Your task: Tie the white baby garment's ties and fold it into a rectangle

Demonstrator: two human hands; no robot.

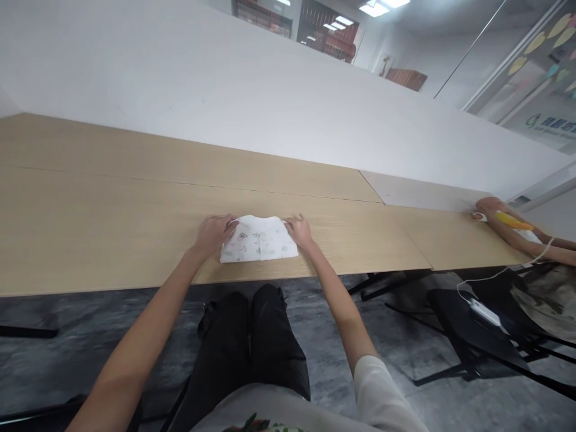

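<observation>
A white printed cloth (260,241) lies on the light wood table in front of me, near its front edge. Small grey and pinkish figures are printed on it, a crease runs down its middle, and its top edge dips slightly. My left hand (215,233) grips the upper left corner, fingers closed over the edge. At the upper right corner, my right hand (299,230) pinches the cloth, one finger raised. The cloth lies spread between both hands; the fingertips under its corners are partly hidden.
The wood table (112,228) runs along a white wall (189,90). At the far right another person's arms (508,231) rest on the table beside a yellow item (513,221). A black folding chair (477,330) there carries a white power strip (485,312) with a cable.
</observation>
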